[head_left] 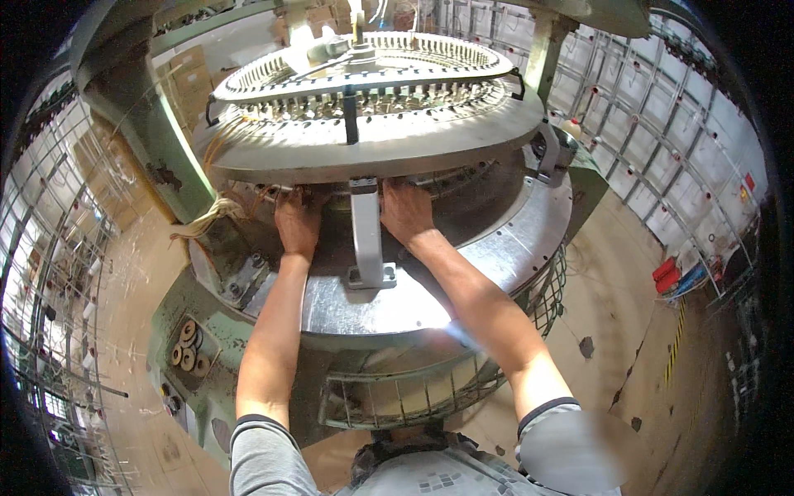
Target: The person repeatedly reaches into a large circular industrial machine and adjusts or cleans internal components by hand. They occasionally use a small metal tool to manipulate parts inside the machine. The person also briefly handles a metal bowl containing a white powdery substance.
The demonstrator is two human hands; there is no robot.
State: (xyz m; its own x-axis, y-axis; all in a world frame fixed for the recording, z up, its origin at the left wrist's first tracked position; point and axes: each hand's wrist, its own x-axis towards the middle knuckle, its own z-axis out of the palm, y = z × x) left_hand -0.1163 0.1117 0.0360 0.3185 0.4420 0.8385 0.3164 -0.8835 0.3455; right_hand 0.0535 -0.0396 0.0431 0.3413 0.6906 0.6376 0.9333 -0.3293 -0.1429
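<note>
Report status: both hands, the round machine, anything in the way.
Bare left hand, bare right hand reach under round grey metal plate. Grip unclear; plate's rim hides contact. Upright grey metal post stands between hands.

No words or numbers legible
A red tag (749, 181) at far right is too small to read; yellow-and-black stripes (676, 343) mark the floor (616, 277).

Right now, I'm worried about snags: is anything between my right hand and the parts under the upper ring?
Nothing visible blocks your right hand, which reaches under the upper ring. The grey post stands just left of it, between it and your left hand. What it touches is unclear.
</note>
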